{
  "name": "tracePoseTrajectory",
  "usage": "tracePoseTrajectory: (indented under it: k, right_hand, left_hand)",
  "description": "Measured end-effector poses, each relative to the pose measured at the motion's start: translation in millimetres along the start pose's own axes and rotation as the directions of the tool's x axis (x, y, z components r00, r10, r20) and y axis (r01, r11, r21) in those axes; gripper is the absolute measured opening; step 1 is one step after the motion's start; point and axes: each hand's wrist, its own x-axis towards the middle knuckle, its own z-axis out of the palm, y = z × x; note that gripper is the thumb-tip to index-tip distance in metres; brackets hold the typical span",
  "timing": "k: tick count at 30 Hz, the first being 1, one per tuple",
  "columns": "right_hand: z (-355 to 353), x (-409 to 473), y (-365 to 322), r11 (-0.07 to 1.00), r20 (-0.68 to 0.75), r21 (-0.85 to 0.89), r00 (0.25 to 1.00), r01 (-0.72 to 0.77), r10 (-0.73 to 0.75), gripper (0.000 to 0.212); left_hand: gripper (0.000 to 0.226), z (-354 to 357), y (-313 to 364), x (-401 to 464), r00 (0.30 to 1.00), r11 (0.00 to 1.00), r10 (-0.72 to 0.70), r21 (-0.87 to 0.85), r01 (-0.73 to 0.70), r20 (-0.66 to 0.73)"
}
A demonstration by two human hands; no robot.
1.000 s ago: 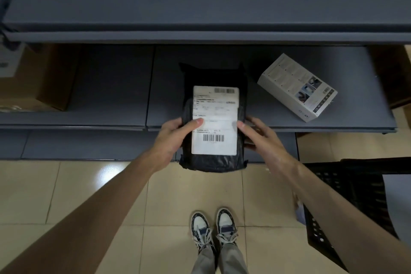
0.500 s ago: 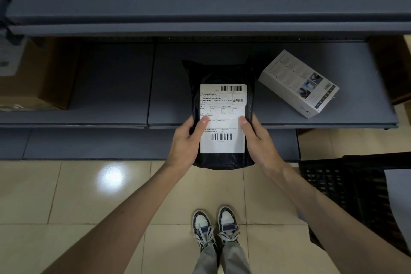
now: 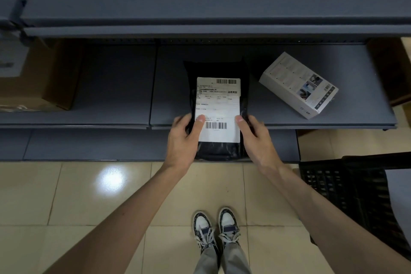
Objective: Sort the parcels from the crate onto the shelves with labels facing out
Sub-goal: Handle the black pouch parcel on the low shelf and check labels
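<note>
The black parcel [image 3: 219, 109] now lies farther onto the middle shelf [image 3: 115, 86] than half a second ago; only its near end overhangs the shelf edge. The left hand [image 3: 184, 138] and right hand [image 3: 255, 138] grip its near corners, thumbs pressed on the white label [image 3: 218, 104], which faces up. The white box [image 3: 298, 84] lies beyond the right hand, unmoved. The black crate [image 3: 347, 189] stands right of the right forearm.

Tiled floor [image 3: 93, 202]; 2 sneakers [image 3: 216, 232] near frame bottom.
</note>
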Motion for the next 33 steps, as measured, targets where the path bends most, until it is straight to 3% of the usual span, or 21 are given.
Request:
tracePoseTrajectory:
  k: [5, 9, 11, 17, 26, 33]
  right_hand:
    - [10.3, 13.9, -3.2, 0.999, 0.023, -0.022, 0.999, -0.037, 0.038, 0.024]
    - [30.5, 30.5, -9.6, 0.999, 0.052, -0.029, 0.998, -0.026, 0.027, 0.021]
    - [41.3, 40.6, -13.2, 0.999, 0.07, -0.031, 0.997, -0.025, 0.027, 0.035]
    - [69.5, 66.3, -39.2, 0.998, 0.108, -0.057, 0.994, 0.023, -0.017, 0.034]
    - [106.0, 103.8, -58.0, 0.976, 0.121, -0.214, 0.993, 0.026, 0.0, 0.041]
    - [115.8, 107.9, -53.0, 0.942, 0.151, -0.335, 0.988, 0.011, 0.042, 0.047]
  left_hand:
    - [0.029, -5.8, 2.9, 6.5, 1.0, 0.999, -0.011, -0.036, 0.01, -0.027]
    - [0.029, -18.1, 0.6, 26.4, 0.999, 1.0, -0.001, -0.006, 0.001, -0.047]
    - [0.026, -25.8, 1.3, 38.0, 0.999, 1.0, 0.005, 0.019, -0.004, -0.048]
    - [0.017, -48.0, 7.2, 74.8, 0.994, 0.995, 0.033, 0.094, -0.023, -0.106]
    - [0.018, -63.8, 9.2, 105.7, 0.982, 0.999, -0.034, 0.021, 0.038, -0.186]
    - [0.019, -75.9, -10.1, 115.5, 0.988, 0.988, -0.055, 0.138, 0.075, -0.144]
